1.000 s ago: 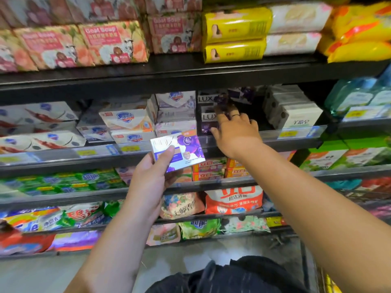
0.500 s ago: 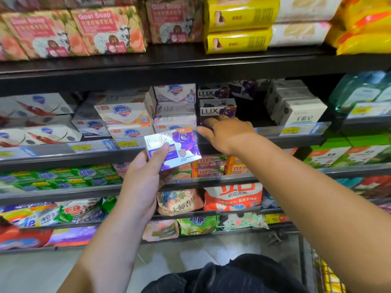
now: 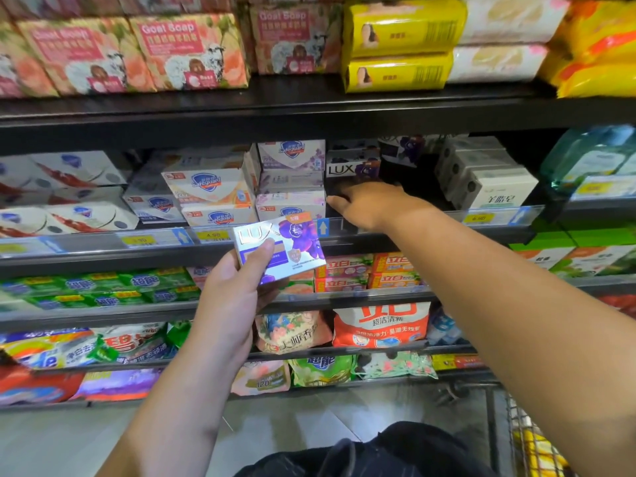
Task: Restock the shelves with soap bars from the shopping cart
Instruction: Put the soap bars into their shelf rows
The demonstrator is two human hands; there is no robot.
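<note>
Since a second ago, the right grip (image 3: pixel 375 204) has been drawn back from deep among the stacked soaps to the front edge of the middle shelf (image 3: pixel 103 261). The wire shopping cart (image 3: pixel 530 438) is seen at the lower right corner of the view. Safeguard boxes (image 3: pixel 213 191) are stacked on the shelf, just left of a dark slot. The right grip is laid knuckles-up in that slot, below a shelved LUX box (image 3: pixel 351 168). Its fingers are lost in shadow, so whether anything is clasped cannot be told. The left grip (image 3: pixel 234 297) is clamped on a tilted purple-and-white LUX soap box (image 3: pixel 289 246), which is held in front of the shelf's front edge with the thumb pressed on its face.
</note>
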